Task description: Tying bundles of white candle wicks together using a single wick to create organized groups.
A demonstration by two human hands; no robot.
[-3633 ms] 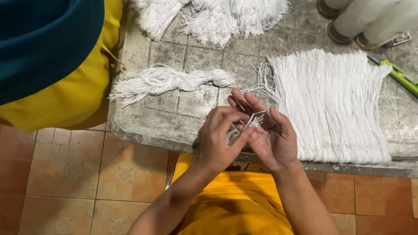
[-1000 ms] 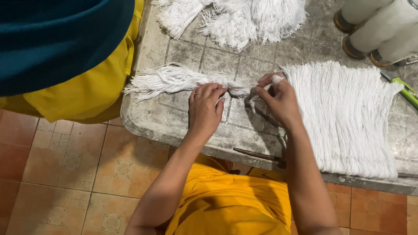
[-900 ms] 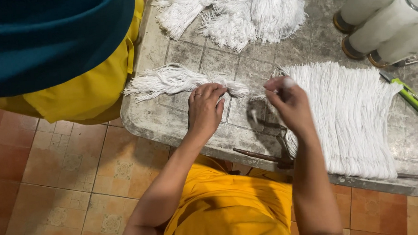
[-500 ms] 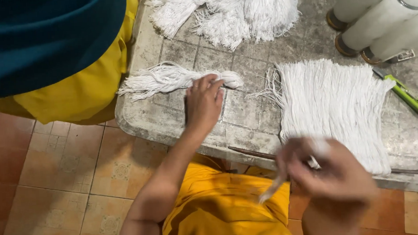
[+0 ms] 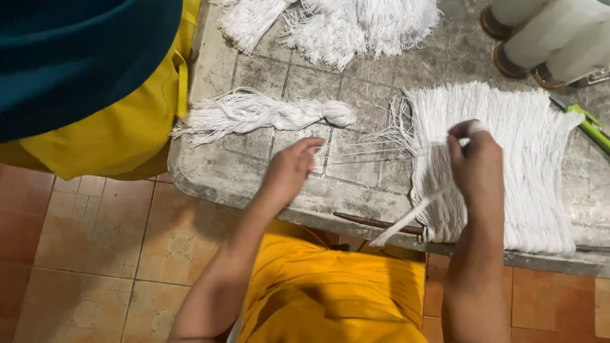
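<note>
The right hand [image 5: 477, 167] was raised over the near left part of a flat sheet of white strands [image 5: 510, 162] that lay combed out on the grey tiled table [image 5: 250, 174]. Thumb and forefinger were pressed together near the top of the hand, pinching a small bunch of white strands [image 5: 416, 211]; this bunch ran down and to the left from the pinch, past the table's near edge, its loose end hanging just below the hand. A few single threads stretched leftward from the sheet's upper left corner towards the left hand [image 5: 290, 171]. The left hand rested on the table well left of the sheet, fingers loosely extended and close together, fingertips just below a tied bundle of white strands [image 5: 261, 113], near it but whether touching could not be told; it pinched nothing that could be made out. A heap of finished white tassels [image 5: 339, 15] sat at the far edge of the table. Three white spools [image 5: 552, 23] stood at the far right, with a green-handled tool [image 5: 602, 138] beside the sheet's right side. A dark rod [image 5: 383, 224] lay along the table's near edge under the sheet.
</note>
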